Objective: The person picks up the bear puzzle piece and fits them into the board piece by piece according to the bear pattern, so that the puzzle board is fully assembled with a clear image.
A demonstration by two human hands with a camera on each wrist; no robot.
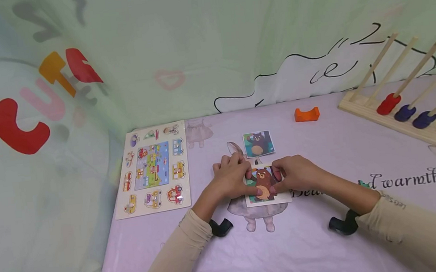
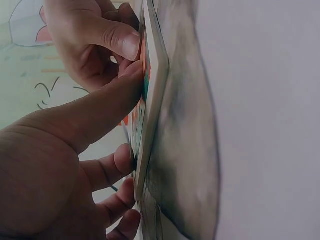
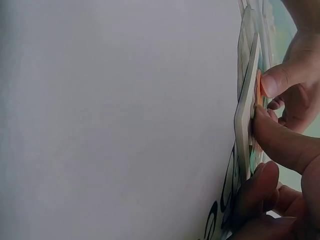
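A small bear puzzle (image 1: 263, 178) in a white board lies flat on the table before me. My left hand (image 1: 231, 179) holds its left side, thumb on the bear's belly and fingertips at the upper left edge. From the right, my right hand (image 1: 298, 173) holds it too, with the thumb on the picture and curled fingers at the upper right. In the left wrist view the white board edge (image 2: 156, 80) rests against the cloth. Both thumbs meet on the picture in the right wrist view, beside the board edge (image 3: 243, 120). Just beyond lies a matching bear card (image 1: 258, 143).
A knob puzzle board (image 1: 184, 192) with vehicles lies at the left. An orange block (image 1: 306, 114) sits at the back. At the right stands a wooden peg rack (image 1: 408, 122) with red and blue pieces. Black curved parts (image 1: 221, 228) show beside the forearms.
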